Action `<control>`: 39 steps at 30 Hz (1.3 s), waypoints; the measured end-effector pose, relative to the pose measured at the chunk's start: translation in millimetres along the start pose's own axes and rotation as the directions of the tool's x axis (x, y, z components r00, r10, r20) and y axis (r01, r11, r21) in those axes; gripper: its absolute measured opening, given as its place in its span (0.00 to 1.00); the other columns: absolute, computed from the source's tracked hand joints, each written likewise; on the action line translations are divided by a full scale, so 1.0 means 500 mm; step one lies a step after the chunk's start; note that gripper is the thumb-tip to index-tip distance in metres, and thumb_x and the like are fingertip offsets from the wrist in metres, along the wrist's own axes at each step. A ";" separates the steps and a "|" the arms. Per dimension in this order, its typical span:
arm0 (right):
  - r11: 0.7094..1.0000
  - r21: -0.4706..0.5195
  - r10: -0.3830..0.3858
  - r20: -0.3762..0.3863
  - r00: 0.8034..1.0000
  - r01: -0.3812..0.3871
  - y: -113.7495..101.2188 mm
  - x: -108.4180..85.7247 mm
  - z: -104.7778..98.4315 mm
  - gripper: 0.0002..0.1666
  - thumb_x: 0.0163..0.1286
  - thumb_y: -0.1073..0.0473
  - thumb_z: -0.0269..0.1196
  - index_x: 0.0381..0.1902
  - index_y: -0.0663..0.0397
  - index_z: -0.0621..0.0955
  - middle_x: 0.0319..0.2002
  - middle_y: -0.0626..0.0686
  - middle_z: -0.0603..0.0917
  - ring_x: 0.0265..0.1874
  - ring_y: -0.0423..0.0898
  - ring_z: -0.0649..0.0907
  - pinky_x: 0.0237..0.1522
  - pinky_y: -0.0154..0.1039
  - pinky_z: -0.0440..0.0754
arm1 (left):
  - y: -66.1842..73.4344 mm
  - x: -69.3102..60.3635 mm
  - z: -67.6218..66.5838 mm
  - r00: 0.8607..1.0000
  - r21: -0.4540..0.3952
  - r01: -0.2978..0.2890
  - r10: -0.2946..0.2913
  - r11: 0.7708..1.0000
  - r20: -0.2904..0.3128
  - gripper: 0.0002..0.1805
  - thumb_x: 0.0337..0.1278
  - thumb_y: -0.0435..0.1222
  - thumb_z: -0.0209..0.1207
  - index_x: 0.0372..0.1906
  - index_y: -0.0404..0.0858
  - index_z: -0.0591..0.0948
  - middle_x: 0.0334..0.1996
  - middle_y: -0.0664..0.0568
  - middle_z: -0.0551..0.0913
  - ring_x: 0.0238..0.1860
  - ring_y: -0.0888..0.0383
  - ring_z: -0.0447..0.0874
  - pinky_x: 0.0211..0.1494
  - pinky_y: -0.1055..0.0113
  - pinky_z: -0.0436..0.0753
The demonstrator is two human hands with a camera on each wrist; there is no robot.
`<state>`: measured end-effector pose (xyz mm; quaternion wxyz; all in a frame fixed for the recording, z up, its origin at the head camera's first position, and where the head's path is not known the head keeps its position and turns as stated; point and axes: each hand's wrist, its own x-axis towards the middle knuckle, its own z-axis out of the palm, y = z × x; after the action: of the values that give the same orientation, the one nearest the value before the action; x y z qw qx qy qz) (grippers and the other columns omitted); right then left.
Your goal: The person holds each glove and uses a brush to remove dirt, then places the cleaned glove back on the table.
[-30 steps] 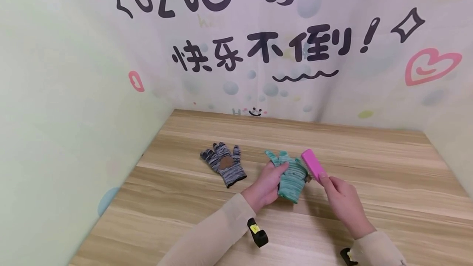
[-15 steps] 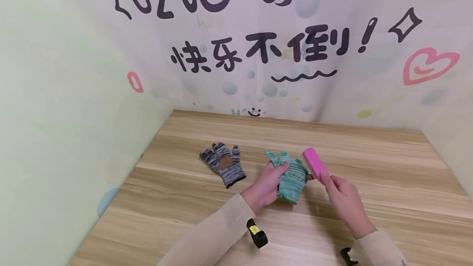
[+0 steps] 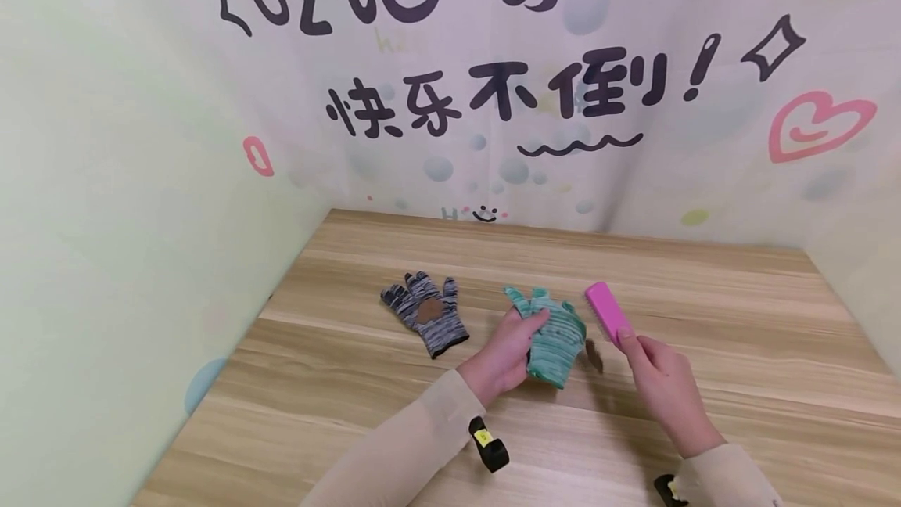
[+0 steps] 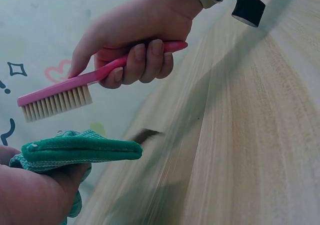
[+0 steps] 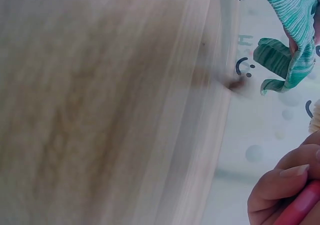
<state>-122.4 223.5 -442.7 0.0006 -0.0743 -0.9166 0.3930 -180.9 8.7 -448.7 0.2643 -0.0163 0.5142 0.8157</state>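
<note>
My left hand (image 3: 501, 352) grips a green striped knit glove (image 3: 558, 344) above the table, thumb on top. In the left wrist view the glove (image 4: 82, 151) lies fairly flat, its cuff edge toward the camera. My right hand (image 3: 670, 393) holds a pink brush (image 3: 607, 310) by its handle. Its pale bristles (image 4: 57, 101) face down, apart from the glove. Just right of the glove, a small brown piece (image 3: 594, 355) hangs in the air, blurred; what it is cannot be told.
A grey-and-black knit glove (image 3: 443, 331) with a brown patch (image 3: 430, 310) lies on the wooden table (image 3: 317, 397), left of my hands. A printed cloth wall (image 3: 436, 170) stands behind the table, and a pale wall (image 3: 141, 257) is at the left.
The brush has moved right, away from the green glove. The brown piece, earlier at the glove's right edge, has come away and dropped lower. My left hand has hardly moved.
</note>
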 end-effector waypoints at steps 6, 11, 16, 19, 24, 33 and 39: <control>1.000 0.006 -0.024 -0.022 0.999 0.024 -0.009 0.000 0.005 0.40 0.81 0.35 0.42 0.48 0.66 0.82 0.21 0.51 0.69 0.23 0.45 0.69 0.22 0.37 0.67 | 0.000 -0.001 -0.002 1.000 -0.002 0.001 -0.001 1.000 0.006 0.23 0.79 0.42 0.48 0.71 0.43 0.62 0.62 0.43 0.80 0.61 0.50 0.81 0.66 0.53 0.81; 1.000 0.013 -0.024 -0.011 1.000 0.024 -0.014 0.000 0.008 0.39 0.81 0.35 0.42 0.47 0.66 0.82 0.21 0.51 0.70 0.23 0.45 0.69 0.22 0.36 0.68 | 0.000 -0.002 -0.006 1.000 -0.002 0.005 -0.005 1.000 0.013 0.22 0.79 0.42 0.48 0.70 0.44 0.62 0.61 0.43 0.81 0.61 0.51 0.81 0.66 0.54 0.81; 0.999 0.027 -0.030 -0.009 1.000 0.030 -0.017 0.000 0.011 0.36 0.80 0.36 0.45 0.41 0.64 0.80 0.21 0.50 0.68 0.21 0.44 0.68 0.19 0.35 0.67 | -0.001 -0.001 -0.008 1.000 -0.001 0.003 -0.003 1.000 0.012 0.21 0.78 0.42 0.48 0.69 0.44 0.64 0.61 0.44 0.81 0.61 0.51 0.81 0.67 0.54 0.81; 0.998 0.026 -0.050 -0.020 0.999 0.051 -0.018 0.000 0.014 0.31 0.80 0.38 0.49 0.34 0.62 0.77 0.20 0.48 0.68 0.19 0.42 0.67 0.17 0.34 0.65 | -0.002 -0.002 -0.009 1.000 0.001 0.005 -0.005 1.000 0.011 0.21 0.78 0.42 0.49 0.69 0.44 0.64 0.61 0.44 0.81 0.61 0.50 0.82 0.67 0.53 0.81; 0.997 0.024 -0.067 -0.009 0.998 0.067 -0.024 -0.002 0.018 0.27 0.78 0.41 0.54 0.30 0.59 0.73 0.21 0.49 0.69 0.20 0.41 0.68 0.17 0.33 0.66 | -0.004 -0.002 -0.009 1.000 -0.003 0.023 -0.023 1.000 -0.009 0.23 0.77 0.42 0.49 0.70 0.44 0.63 0.60 0.44 0.81 0.60 0.50 0.82 0.66 0.53 0.82; 0.993 0.025 -0.110 -0.041 0.993 0.111 -0.039 0.001 0.029 0.20 0.73 0.52 0.61 0.25 0.56 0.69 0.19 0.49 0.69 0.18 0.40 0.67 0.16 0.31 0.65 | -0.007 -0.004 -0.007 1.000 -0.027 0.022 -0.022 0.999 0.011 0.22 0.77 0.44 0.47 0.68 0.40 0.69 0.61 0.44 0.81 0.61 0.53 0.81 0.70 0.53 0.78; 0.991 0.038 -0.131 -0.031 0.991 0.132 -0.041 0.006 0.037 0.21 0.72 0.54 0.61 0.23 0.55 0.68 0.18 0.48 0.68 0.18 0.39 0.67 0.16 0.30 0.65 | -0.009 -0.004 -0.009 0.998 -0.041 0.027 -0.024 0.999 0.062 0.23 0.77 0.45 0.46 0.67 0.37 0.71 0.62 0.45 0.81 0.62 0.54 0.80 0.71 0.54 0.76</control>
<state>-129.0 196.6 -441.0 0.0409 -0.0194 -0.9114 0.4090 -178.0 5.7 -453.9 0.2901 -0.0034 0.4884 0.8230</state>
